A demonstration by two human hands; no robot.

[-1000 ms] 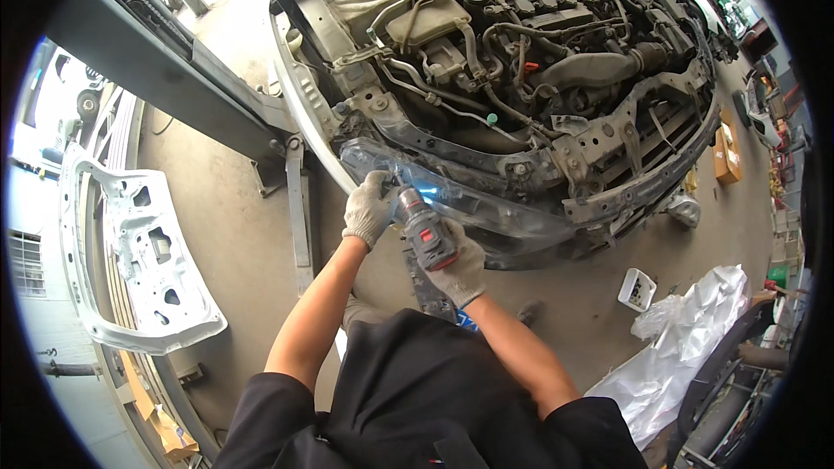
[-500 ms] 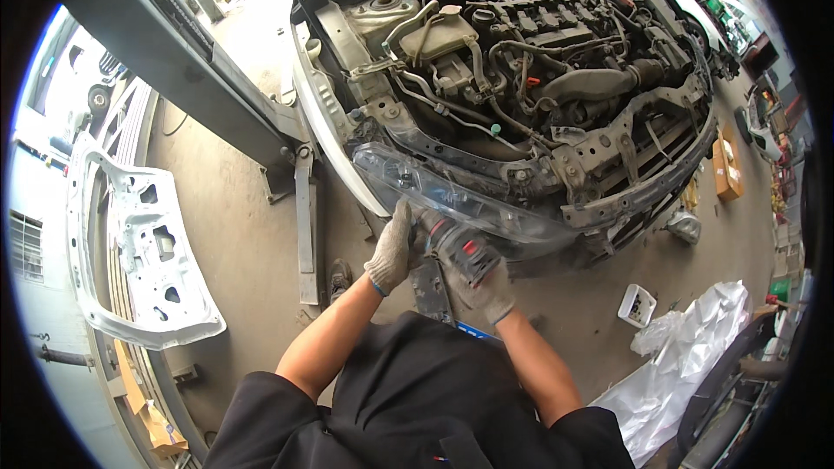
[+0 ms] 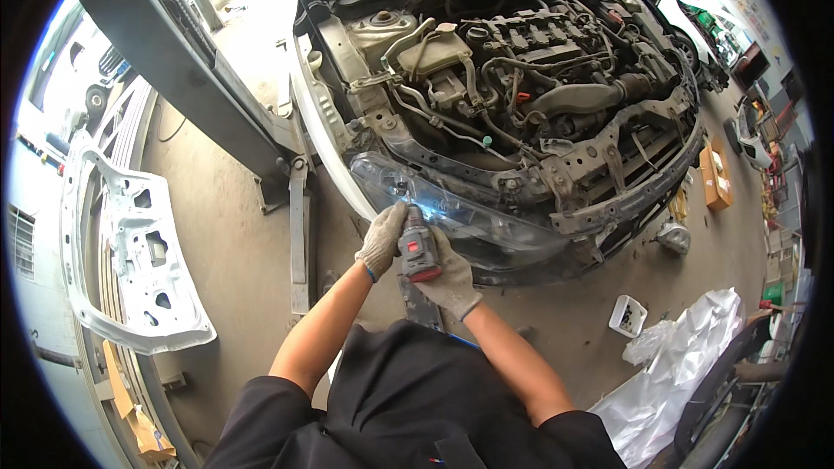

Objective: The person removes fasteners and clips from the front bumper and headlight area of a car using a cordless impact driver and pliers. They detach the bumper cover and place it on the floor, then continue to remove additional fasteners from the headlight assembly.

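My right hand (image 3: 450, 276), in a knitted work glove, grips a grey and black cordless drill (image 3: 419, 254) with a red patch. The drill points away from me at the near edge of the clear headlight (image 3: 495, 230), and its lamp casts a bluish light there. My left hand (image 3: 380, 241), gloved too, is closed beside the drill's nose, with its fingertips close to the headlight. Whatever its fingers hold is hidden. The headlight sits at the car's front corner, beside the white fender (image 3: 334, 161). The drill's tip and the fastening point are too small to make out.
The engine bay (image 3: 539, 61) lies open beyond the headlight. A grey lift post (image 3: 191, 78) slants down at left, near a white door-like panel (image 3: 143, 252). At right are a white tub (image 3: 627, 316), silvery sheeting (image 3: 673, 373) and a cardboard box (image 3: 716, 178).
The drill has swung left and straightened, now pointing at the headlight's edge with its lamp lit. My right hand moved left with it. My left hand shifted slightly left.
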